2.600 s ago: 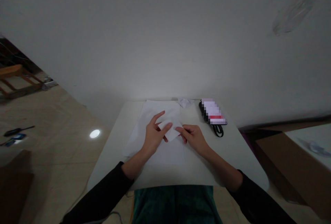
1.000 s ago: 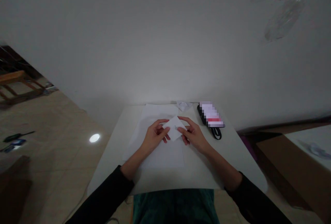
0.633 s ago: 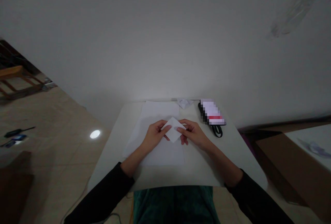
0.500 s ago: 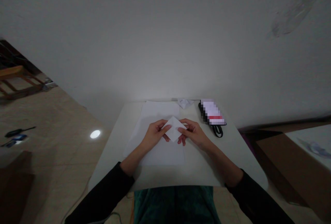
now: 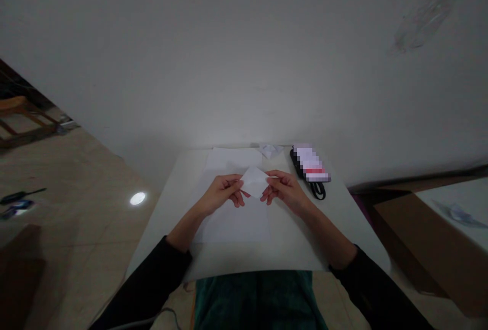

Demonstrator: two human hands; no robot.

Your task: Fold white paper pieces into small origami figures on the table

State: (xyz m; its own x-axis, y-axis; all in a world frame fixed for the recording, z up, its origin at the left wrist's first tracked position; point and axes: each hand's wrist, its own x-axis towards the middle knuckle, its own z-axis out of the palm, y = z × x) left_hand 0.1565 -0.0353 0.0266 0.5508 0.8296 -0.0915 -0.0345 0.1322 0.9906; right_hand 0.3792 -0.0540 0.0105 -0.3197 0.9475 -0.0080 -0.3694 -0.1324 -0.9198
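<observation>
At the far right of the white, round-cornered counter [image 5: 297,251] lies a black-edged rectangular item [image 5: 310,162], its face pixelated, with a black strap loop [image 5: 317,190] at its near end. Behind rises a plain grey-white wall [image 5: 244,55], scuffed at upper right. On the beige tiled floor [image 5: 99,167] to the left stand an orange-brown wooden stool [image 5: 17,103] and, nearer, a black thin-shafted tool [image 5: 13,198] beside a small blue object [image 5: 17,208]. Brown cardboard [image 5: 430,238] stands right of the counter.
</observation>
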